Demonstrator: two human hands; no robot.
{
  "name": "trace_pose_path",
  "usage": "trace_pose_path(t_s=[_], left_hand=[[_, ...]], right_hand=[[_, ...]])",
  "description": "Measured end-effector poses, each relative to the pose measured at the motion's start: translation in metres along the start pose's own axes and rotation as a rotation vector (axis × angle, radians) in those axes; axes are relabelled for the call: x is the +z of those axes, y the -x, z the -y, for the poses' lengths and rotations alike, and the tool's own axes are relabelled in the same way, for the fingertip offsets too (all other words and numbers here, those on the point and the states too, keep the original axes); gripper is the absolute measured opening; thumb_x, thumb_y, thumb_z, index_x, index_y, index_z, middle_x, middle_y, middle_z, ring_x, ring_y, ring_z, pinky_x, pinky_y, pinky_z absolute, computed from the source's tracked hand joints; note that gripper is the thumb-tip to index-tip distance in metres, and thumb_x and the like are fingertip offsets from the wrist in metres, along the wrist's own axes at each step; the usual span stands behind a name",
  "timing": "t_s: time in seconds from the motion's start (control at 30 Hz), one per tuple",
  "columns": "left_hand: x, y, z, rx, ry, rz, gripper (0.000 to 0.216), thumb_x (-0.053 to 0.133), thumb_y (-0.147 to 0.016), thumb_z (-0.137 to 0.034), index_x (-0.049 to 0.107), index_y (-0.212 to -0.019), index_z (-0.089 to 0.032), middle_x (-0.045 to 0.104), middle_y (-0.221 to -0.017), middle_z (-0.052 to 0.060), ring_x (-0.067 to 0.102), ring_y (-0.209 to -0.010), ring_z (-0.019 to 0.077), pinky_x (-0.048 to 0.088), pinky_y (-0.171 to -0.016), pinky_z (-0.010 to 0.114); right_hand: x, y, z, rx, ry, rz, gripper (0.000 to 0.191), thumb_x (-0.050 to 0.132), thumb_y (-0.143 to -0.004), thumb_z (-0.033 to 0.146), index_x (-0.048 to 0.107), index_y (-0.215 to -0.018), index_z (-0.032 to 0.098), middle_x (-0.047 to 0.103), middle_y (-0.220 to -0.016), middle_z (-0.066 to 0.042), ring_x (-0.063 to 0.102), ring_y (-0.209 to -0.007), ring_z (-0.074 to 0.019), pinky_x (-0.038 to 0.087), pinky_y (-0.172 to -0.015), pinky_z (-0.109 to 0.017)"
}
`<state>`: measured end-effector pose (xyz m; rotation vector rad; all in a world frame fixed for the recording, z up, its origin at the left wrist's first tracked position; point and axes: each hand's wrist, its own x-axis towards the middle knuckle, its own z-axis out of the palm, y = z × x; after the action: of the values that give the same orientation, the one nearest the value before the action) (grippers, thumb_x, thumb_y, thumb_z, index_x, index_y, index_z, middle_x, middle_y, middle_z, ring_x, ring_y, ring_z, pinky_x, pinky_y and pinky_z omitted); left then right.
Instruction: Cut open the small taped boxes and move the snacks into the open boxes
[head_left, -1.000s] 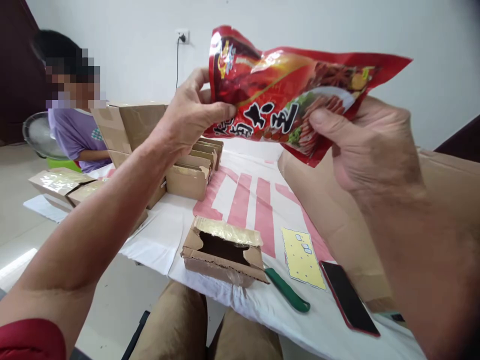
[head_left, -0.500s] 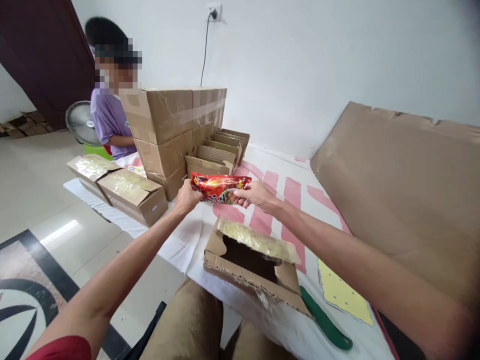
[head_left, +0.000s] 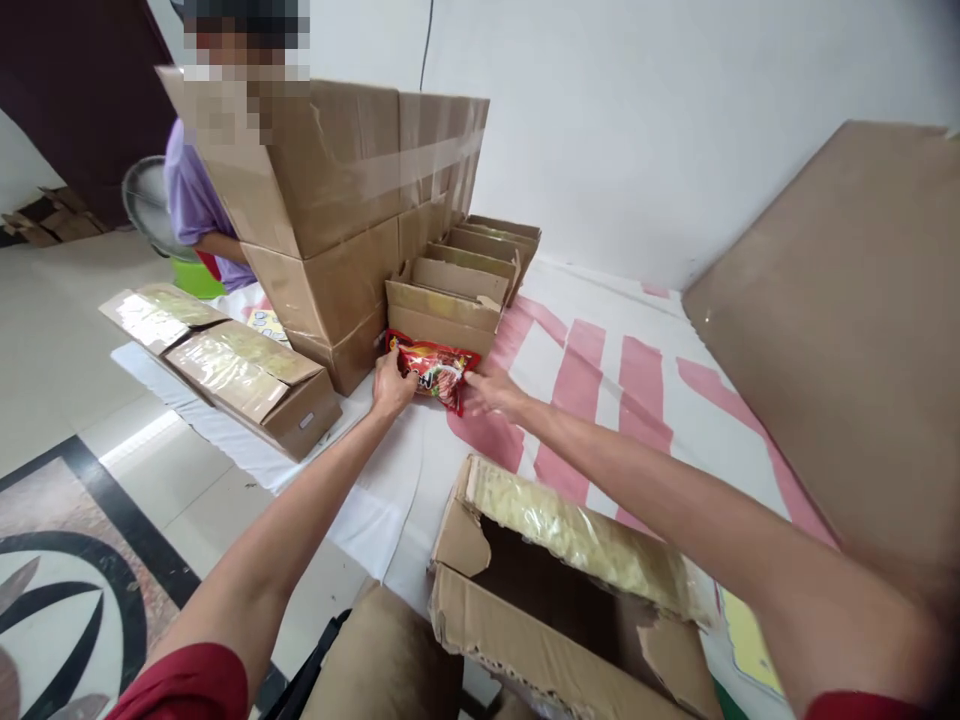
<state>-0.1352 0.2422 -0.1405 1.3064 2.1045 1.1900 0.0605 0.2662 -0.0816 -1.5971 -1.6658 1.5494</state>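
Note:
A red snack packet [head_left: 433,368] lies on the white cloth just in front of a row of small open cardboard boxes [head_left: 450,300]. My left hand [head_left: 391,383] grips its left end, fingers closed on it. My right hand [head_left: 487,392] pinches its right end, slightly smeared by motion. Both arms reach far forward over the table. An open cardboard box [head_left: 555,590] with a shiny lined flap stands right in front of me, below my right forearm.
Stacked taped cartons [head_left: 352,200] rise at the back left; two flat closed boxes [head_left: 247,375] lie at the table's left edge. A person in a purple shirt [head_left: 191,205] sits behind the cartons. A large cardboard sheet [head_left: 847,320] leans at right. The cloth [head_left: 622,370] has red stripes.
The packet went from held up near my face to down on the cloth by the row of small boxes. Both arms stretched forward and my view moved closer.

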Motion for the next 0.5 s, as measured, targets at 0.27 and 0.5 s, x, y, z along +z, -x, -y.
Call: trace_pose_path(t_s=[0.27, 0.5], left_hand=[[-0.014, 0.028, 0.015, -0.065, 0.080, -0.058, 0.073, 0.068, -0.074, -0.007, 0.053, -0.146, -0.014, 0.056, -0.139, 0.016, 0.064, -0.123, 0.0264, 0.045, -0.118, 0.036], [0.008, 0.033, 0.017, -0.267, 0.255, -0.131, 0.060, 0.070, -0.082, -0.014, 0.049, -0.139, -0.015, 0.060, -0.117, 0.011, 0.069, -0.072, 0.0145, 0.064, -0.061, 0.031]], right_hand=[[-0.095, 0.121, -0.023, -0.106, 0.105, -0.045, 0.009, 0.073, -0.088, 0.022, 0.075, -0.088, 0.014, 0.076, -0.086, -0.009, 0.071, -0.077, -0.0160, 0.050, -0.055, -0.019], [-0.047, 0.074, -0.012, 0.035, 0.049, -0.032, 0.014, 0.077, -0.090, 0.027, 0.071, -0.093, 0.014, 0.075, -0.100, -0.012, 0.072, -0.077, -0.0181, 0.053, -0.055, -0.023]])
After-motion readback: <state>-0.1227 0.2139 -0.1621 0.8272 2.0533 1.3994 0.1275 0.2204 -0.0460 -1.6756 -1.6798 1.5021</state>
